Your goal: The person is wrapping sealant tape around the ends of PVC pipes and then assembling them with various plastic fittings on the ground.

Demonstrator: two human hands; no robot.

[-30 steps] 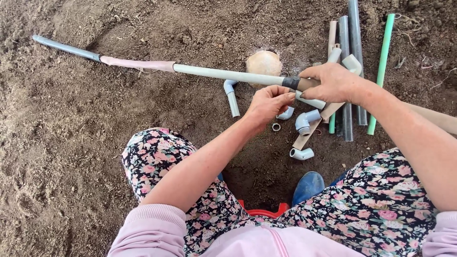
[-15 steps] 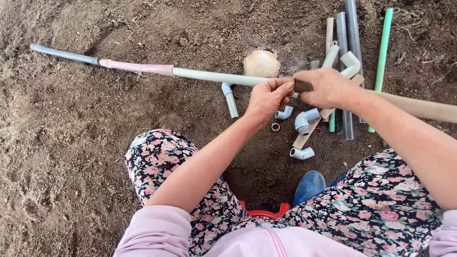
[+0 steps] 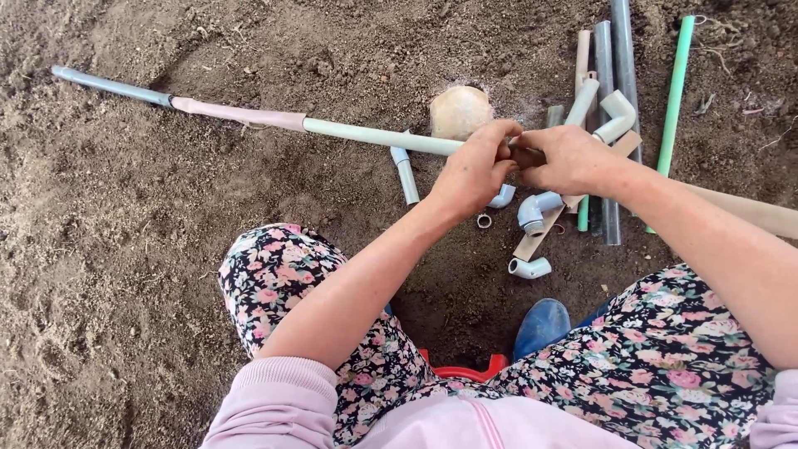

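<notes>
A long pale pipe (image 3: 249,118), grey-blue at its far left end and wrapped in pinkish tape partway along, lies across the soil. My left hand (image 3: 474,170) grips it where it meets a tan pipe (image 3: 752,212) running off to the right. My right hand (image 3: 565,158) is closed around that joint, touching the left hand. Just below the hands lie grey elbow fittings (image 3: 536,212), a small ring (image 3: 484,220) and another elbow (image 3: 529,268).
Several straight pipes (image 3: 611,100) and a green one (image 3: 673,91) lie at the upper right. A rounded tan stone (image 3: 460,111) sits behind the hands. A short bent pipe (image 3: 405,175) lies on the soil. My flowered trousers, a blue shoe (image 3: 540,326) and a red stool edge (image 3: 465,372) are below.
My left hand rose from the fittings on the ground to the pipe joint and closed on it beside the right hand. The long pipe shifted slightly.
</notes>
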